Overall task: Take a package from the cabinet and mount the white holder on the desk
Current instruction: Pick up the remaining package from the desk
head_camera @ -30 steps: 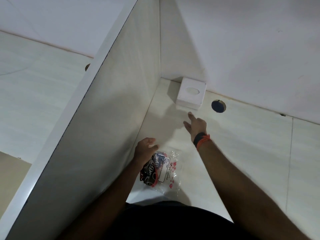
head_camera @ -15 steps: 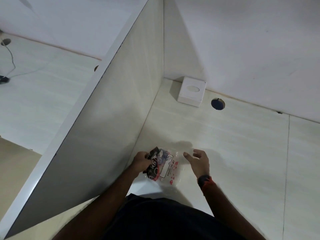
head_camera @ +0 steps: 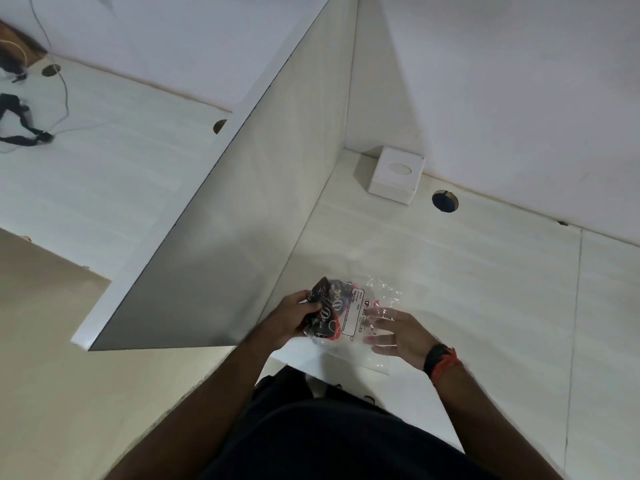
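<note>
Left hand (head_camera: 294,315): fingers curled and closed around the package (head_camera: 341,315), near the desk's (head_camera: 485,289) front edge. Right hand (head_camera: 398,336): palm flat, fingers extended leftward, touching the package's clear side. Both forearms extended forward, wrists level.

The light around me is soft and rather dim, with a cool, greyish cast over the pale surfaces. The upright divider panel (head_camera: 249,216) beside me is shaded on its near face, darkest toward its lower end. The white holder (head_camera: 394,174) throws a faint shadow toward the corner. My right hand (head_camera: 401,336) sits behind the clear plastic of the package (head_camera: 349,313), where small glints of glare break up the view. My forearms look smeared at their edges from motion blur. Straight lines bow outward toward the frame's borders, and the dark cables (head_camera: 20,126) at far left are blurry.
</note>
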`<state>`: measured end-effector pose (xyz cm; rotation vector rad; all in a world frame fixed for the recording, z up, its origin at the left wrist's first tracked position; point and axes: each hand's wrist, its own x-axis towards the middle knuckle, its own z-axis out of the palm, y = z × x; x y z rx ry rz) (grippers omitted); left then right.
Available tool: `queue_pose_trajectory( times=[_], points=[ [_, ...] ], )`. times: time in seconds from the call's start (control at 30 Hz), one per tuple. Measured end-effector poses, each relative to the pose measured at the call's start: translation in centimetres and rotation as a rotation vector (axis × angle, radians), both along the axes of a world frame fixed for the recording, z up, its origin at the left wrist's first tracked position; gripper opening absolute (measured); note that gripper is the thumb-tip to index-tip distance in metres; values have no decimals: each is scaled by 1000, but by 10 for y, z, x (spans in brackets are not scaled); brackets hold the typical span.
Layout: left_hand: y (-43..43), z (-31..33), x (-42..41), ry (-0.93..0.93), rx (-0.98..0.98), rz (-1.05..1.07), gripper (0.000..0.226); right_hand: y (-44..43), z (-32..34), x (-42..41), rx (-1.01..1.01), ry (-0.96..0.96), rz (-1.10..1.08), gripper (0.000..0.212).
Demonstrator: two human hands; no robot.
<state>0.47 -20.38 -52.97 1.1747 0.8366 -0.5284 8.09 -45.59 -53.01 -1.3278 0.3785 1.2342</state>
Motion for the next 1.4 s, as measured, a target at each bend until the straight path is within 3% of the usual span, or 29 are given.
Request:
queue_pose_trajectory(
  times=[0.17,0.33,0.47,0.8,1.0,1.1,1.27,1.4],
  points=[
    [4,23,-8,-8,-375,60,22,10,19,-27,54,-45,-85,30],
    [11,35,-16,-48,-410,60,35,15,43,-67,273,-53,-333,18],
    [21,45,-28,-75,-425,73,28,22,39,-99,221,-57,-522,37],
    [17,40,-55,-24,-609,302,27,24,62,-172,323,-72,-1018,31],
    [-8,42,-66,-51,-672,276,35,45,73,-196,239,-203,-997,14],
    [-27,55,-77,-176,-508,148,33,57,68,-203,166,-238,-1028,11],
    [-48,51,-105,-431,115,-294,26,64,70,-213,147,-230,-1056,26],
    [-66,40,-129,-607,253,-523,39,56,68,-227,30,-266,-938,25]
  ],
)
